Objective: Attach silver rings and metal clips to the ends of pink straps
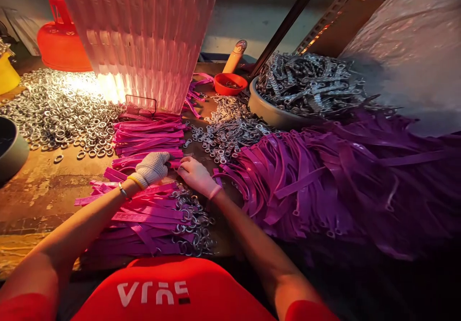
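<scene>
My left hand, in a white dotted knit glove, is closed on a pink strap. My right hand, in a thin pale glove, pinches at the end of the same strap; any small part between its fingertips is too small to make out. Under and in front of my wrists lies a pile of pink straps with metal rings at their right ends. Just beyond my hands, more pink straps are stacked side by side.
Loose rings are heaped at left beneath a red lamp. A corrugated plastic sheet stands behind. Small metal links lie right of centre, near a red bowl and a basin of metal pieces. Purple straps fill the right.
</scene>
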Demonstrator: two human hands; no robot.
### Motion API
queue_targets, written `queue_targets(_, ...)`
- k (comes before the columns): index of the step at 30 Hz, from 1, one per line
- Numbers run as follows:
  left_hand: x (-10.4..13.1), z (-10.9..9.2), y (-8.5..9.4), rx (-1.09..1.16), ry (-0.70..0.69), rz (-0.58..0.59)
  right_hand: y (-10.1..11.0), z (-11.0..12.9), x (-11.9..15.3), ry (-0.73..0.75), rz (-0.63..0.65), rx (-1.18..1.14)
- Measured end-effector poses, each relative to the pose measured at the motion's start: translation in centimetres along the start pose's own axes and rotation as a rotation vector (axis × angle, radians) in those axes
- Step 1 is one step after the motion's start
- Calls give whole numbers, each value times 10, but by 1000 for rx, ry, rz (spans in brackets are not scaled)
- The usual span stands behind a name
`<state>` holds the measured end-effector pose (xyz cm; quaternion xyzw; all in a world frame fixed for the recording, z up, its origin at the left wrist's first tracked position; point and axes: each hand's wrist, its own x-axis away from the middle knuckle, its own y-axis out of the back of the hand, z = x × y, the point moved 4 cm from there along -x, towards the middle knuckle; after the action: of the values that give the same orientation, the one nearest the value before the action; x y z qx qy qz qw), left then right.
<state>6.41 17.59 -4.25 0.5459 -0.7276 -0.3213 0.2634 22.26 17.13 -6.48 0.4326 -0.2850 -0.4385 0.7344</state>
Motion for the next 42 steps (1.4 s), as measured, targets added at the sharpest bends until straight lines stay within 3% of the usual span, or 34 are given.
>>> queue_targets(5,3,-19,-3,326,-128,44,25,16,33,159,-190,-365)
queue_targets(8,26,-25,8,533,-38,45,32,30,51,261,-220,-514)
queue_targets(12,70,-22,21,776,154,58,37,47,70,297,-283,-522)
queue_targets(18,119,-15,17,975,276,-54,27,73,73,330,-88,-458)
queue_targets(22,135,-21,15,871,254,-83,18,88,72,362,-124,-339)
queue_targets(28,147,-26,29,775,243,-200,15,97,77,334,-237,-245)
queue_targets(35,157,-23,17,787,255,-80,11,103,81,397,-154,-27)
queue_targets(40,154,-33,19,248,20,-180,3,101,85,383,-188,126)
queue_targets(42,151,-33,15,141,-50,-170,1,101,87,358,-176,153)
